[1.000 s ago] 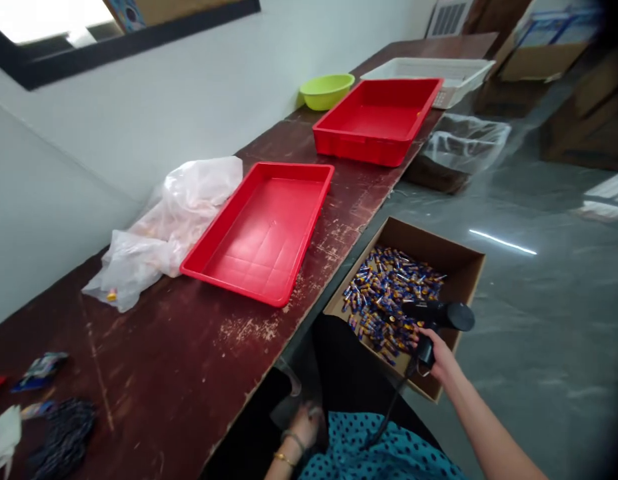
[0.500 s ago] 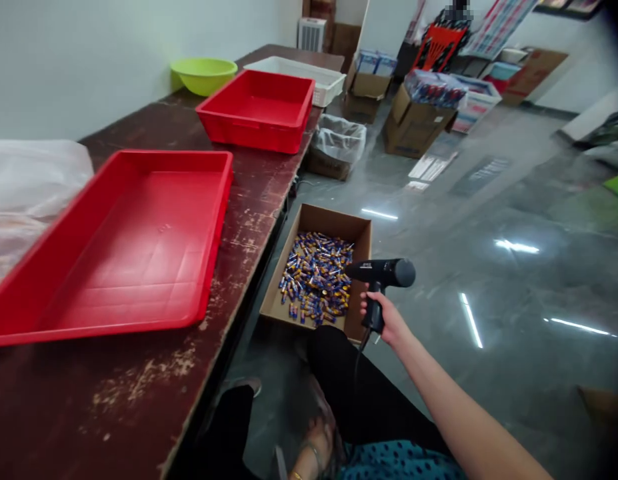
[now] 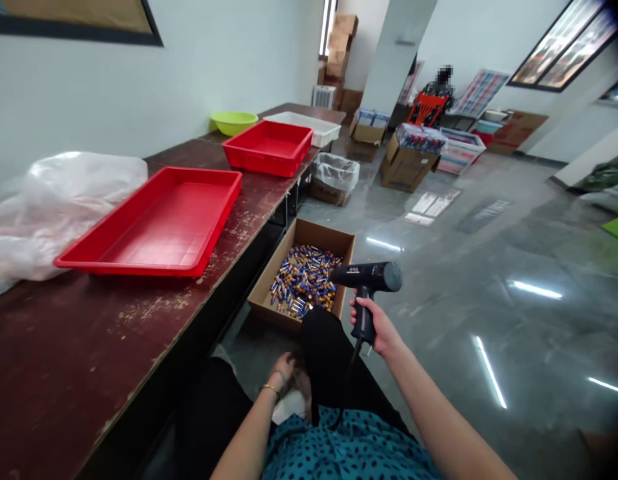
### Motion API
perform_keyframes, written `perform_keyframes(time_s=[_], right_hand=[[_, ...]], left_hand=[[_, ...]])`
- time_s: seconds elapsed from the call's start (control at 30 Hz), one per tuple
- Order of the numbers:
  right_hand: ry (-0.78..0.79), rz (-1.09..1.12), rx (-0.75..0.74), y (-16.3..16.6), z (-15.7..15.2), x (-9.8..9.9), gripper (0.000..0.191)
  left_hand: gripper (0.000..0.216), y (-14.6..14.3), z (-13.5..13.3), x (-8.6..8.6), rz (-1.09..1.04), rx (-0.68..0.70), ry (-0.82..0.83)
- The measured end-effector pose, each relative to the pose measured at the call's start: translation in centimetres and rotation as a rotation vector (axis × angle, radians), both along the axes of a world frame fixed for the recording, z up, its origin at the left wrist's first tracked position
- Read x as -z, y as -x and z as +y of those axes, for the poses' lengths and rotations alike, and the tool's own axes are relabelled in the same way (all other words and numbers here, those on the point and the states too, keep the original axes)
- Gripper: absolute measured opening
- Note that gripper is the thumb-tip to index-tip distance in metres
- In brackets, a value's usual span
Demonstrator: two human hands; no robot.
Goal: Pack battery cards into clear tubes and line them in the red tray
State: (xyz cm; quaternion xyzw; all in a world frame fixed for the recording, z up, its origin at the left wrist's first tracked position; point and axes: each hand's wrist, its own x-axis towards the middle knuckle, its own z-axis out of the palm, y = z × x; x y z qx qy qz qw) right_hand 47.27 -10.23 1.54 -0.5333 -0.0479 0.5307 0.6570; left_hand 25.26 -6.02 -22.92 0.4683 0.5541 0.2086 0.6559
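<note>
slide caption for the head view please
Black hair dryer in the right hand's grip, nozzle toward an open carton of small blue-and-yellow cylinders, beside a table.

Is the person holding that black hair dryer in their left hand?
No: the right hand grips the black hair dryer, while the left hand is lower down, apart from it.

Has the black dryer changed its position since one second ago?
Yes, to the right against the carton in this view: most of the dryer now shows beyond it; earlier, most showed over it.
</note>
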Motion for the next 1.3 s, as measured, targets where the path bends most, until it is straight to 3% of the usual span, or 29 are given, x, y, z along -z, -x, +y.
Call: perform_keyframes(time_s=[0.13, 0.27, 0.4, 0.53, 0.7, 0.9, 1.03, 1.1, 1.23, 1.3], right_hand=[[-0.024, 0.028, 0.054, -1.0, -0.9, 0.9, 0.030], [0.033, 0.013, 0.054, -2.3, -0.8, 3.1, 0.038], [0.258, -0.121, -0.103, -6.0, 1.3, 7.1, 0.041], [0.291, -0.164, -0.127, -10.8, 6.5, 11.9, 0.035], [0.242, -0.149, -0.066, -13.4, 13.9, 17.8, 0.035], [0.333, -0.227, -0.373, -9.7, 16.8, 24.0, 0.027], [0.280, -0.461, -0.427, -7.8, 16.8, 25.0, 0.033], [0.262, -0.430, -0.413, -8.1, 16.8, 24.6, 0.039], [0.374, -0.045, -0.482, -9.8, 17.0, 23.2, 0.033], [0.419, -0.053, -0.409, -10.7, 17.1, 23.0, 0.036]], left_hand=[[0.031, 0.8, 1.8, 0.6, 0.355, 0.231, -0.118], [0.060, -2.0, 4.3, 1.2, 0.594, 0.481, -0.327], [0.078, -7.4, 9.7, 2.7, 0.724, 0.763, -0.510], [0.060, -10.3, 15.7, 5.2, 0.815, 0.973, -0.547], [0.035, -8.4, 19.3, 7.8, 0.853, 1.124, -0.564], [0.036, -2.5, 15.7, 8.1, 0.847, 1.219, -0.484], [0.051, 0.2, 13.1, 7.4, 0.895, 1.194, -0.377], [0.063, -0.1, 13.3, 7.7, 0.929, 1.154, -0.328], [0.056, -4.5, 17.2, 11.1, 0.916, 1.087, -0.332], [0.050, -8.3, 19.7, 13.9, 0.895, 1.061, -0.400]])
